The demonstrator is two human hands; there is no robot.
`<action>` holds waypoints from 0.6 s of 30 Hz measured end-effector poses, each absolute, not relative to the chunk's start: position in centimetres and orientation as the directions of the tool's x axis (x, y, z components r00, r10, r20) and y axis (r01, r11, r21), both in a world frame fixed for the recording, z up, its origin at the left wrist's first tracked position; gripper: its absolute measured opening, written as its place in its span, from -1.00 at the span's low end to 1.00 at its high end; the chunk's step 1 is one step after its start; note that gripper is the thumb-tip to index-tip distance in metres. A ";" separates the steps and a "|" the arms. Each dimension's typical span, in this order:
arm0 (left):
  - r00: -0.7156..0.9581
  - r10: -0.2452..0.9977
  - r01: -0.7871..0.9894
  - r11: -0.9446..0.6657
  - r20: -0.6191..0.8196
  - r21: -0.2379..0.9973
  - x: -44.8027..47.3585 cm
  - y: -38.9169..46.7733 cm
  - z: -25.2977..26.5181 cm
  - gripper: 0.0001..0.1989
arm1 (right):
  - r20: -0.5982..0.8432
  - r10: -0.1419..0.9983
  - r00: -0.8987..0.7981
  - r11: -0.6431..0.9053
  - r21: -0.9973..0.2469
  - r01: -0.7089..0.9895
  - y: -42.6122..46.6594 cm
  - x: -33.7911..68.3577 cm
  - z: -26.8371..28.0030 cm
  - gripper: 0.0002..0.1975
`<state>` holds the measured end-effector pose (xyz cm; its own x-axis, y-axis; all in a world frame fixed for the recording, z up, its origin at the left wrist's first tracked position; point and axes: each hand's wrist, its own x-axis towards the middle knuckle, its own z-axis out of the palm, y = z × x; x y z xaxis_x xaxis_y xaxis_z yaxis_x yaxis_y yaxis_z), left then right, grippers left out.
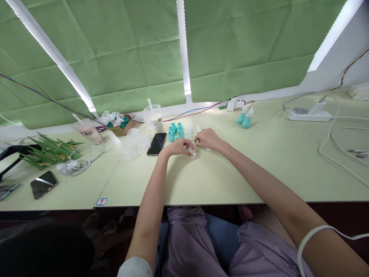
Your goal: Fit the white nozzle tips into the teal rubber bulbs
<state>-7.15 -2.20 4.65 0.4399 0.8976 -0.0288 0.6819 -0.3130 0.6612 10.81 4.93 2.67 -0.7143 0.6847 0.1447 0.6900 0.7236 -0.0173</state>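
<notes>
My left hand [181, 147] is closed in a pinch on a small translucent white piece [193, 153] just above the table. Close beside it, my right hand [208, 139] has its fingers curled down and pressed together; what lies in them is hidden. More translucent white pieces [189, 131] stand behind and between the hands. A group of teal bulb-shaped pieces [171, 136] stands behind my left hand. Farther to the right are two teal bulbs [246, 122] with clear pointed tips on them.
A dark phone [157, 144], crumpled clear plastic [135, 142], a drink cup [156, 120] and a small cardboard box [127, 127] lie left. A power strip [309, 114] with white cables is at right. A person's dark head [46, 246] shows lower left.
</notes>
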 end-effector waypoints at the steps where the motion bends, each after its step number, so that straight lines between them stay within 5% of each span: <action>1: 0.427 0.904 0.690 -0.306 -0.027 0.656 -7.1 -2.2 4.6 -0.75 | 0.159 0.691 -0.706 0.719 -0.043 0.694 5.0 11.0 2.8 -0.79; 13: 0.394 0.919 0.703 -0.306 0.006 0.642 -7.4 -2.4 4.8 -0.70 | 0.359 0.838 -0.411 0.537 -0.407 0.739 7.2 18.6 2.9 -0.69; 18: 0.312 0.931 0.617 -0.350 0.189 0.705 -8.1 -2.2 5.1 -0.72 | 0.531 0.839 -0.115 0.411 -0.483 0.773 8.6 21.4 2.7 -0.64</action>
<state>-8.07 -2.16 5.15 0.3120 0.9311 0.1889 0.6165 -0.3497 0.7054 21.36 8.56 2.75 -0.1149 0.8394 0.5312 0.7731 0.4114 -0.4828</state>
